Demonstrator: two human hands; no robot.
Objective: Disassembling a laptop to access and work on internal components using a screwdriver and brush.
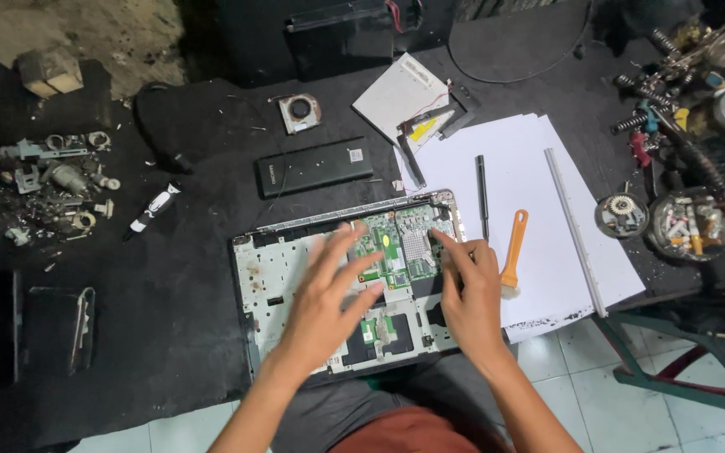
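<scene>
An opened laptop base [274,277] lies in front of me on a black mat, its green circuit board [396,247] exposed. My left hand [329,294] hovers over the middle of the base with fingers spread, fingertips near the board's left edge, holding nothing. At the board's right side, my right hand [470,289] has its index finger and thumb pinched down by a silver chip area; what sits between the fingertips is too small to tell.
An orange pry tool [513,247], a black pen-like tool [482,195] and a metal strip [576,231] lie on white paper [539,176]. A black battery pack [314,166], a small fan [299,111], a tube [154,207] and loose metal parts [56,180] lie beyond. Tool clutter [690,84] fills the right.
</scene>
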